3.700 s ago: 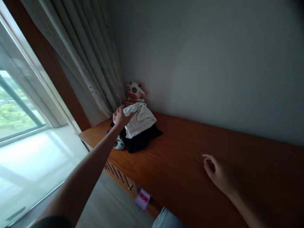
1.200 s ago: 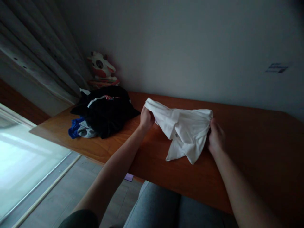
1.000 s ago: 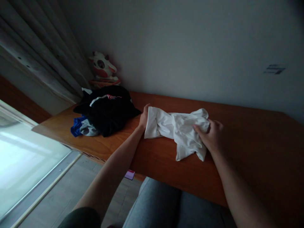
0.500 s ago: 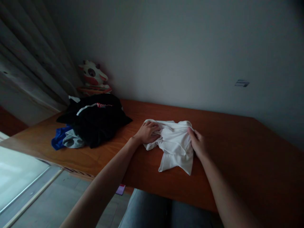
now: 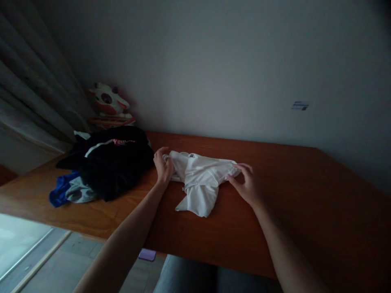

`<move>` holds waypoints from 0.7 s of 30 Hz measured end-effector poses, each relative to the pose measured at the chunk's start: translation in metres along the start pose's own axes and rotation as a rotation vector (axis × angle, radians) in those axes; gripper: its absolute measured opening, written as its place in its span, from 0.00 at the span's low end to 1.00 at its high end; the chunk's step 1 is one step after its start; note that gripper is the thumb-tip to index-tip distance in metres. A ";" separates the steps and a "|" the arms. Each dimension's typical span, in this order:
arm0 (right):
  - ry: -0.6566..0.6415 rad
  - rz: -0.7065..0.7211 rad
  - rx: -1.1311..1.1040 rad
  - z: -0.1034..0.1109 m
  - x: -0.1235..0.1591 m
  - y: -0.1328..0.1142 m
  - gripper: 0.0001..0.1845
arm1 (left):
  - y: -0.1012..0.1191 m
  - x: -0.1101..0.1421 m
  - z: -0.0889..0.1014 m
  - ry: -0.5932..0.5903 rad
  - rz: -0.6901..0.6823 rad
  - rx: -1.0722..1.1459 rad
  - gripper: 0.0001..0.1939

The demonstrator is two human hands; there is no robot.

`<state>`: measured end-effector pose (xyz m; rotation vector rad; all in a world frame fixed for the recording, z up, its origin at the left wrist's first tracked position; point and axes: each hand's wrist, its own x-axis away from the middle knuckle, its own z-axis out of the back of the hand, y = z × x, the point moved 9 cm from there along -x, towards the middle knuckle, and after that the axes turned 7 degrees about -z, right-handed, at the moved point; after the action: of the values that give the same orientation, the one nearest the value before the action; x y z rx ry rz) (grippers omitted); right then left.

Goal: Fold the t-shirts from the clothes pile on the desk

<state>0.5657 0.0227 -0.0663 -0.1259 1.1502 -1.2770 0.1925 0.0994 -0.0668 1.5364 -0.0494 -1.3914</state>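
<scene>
A crumpled white garment [image 5: 201, 175], probably a shirt, lies across the wooden table in front of me, with one flap hanging down toward the table's near edge. My left hand [image 5: 164, 167] has its fingers curled round the left end of the cloth. At the opposite end, my right hand [image 5: 246, 185] holds the fabric between thumb and fingers. Between the two hands the cloth is stretched sideways, with folds in its middle. Parts of the left fingers are hidden by the fabric.
A pile with a black garment [image 5: 113, 162], a blue cloth [image 5: 59, 190] and a grey cloth [image 5: 80, 191] sits on the table [image 5: 122, 211] at left. Behind it stands a cow figure [image 5: 108, 101] near the curtain [image 5: 33, 81]. The wall [image 5: 214, 73] borders the table's back.
My left hand has gone from lying on the cloth to gripping its left end. The garment is now spread wider sideways, its lower flap shifted left. The view has turned slightly right.
</scene>
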 end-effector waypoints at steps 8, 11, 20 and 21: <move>-0.294 0.244 0.188 -0.048 0.025 -0.046 0.37 | 0.075 0.065 -0.071 -0.945 -0.476 -0.144 0.22; -0.296 0.205 0.250 -0.056 0.017 -0.039 0.32 | 0.085 0.075 -0.075 -1.061 -0.540 0.023 0.25; -0.125 -0.311 0.193 -0.047 -0.016 0.029 0.30 | 0.074 0.060 -0.072 -0.931 -0.474 -0.111 0.46; -0.106 -0.379 0.106 -0.043 -0.011 0.036 0.34 | 0.074 0.062 -0.073 -0.939 -0.489 -0.151 0.46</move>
<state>0.5602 0.0658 -0.1034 -0.3412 0.9934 -1.6417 0.3100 0.0712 -0.0747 0.6732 -0.1434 -2.3486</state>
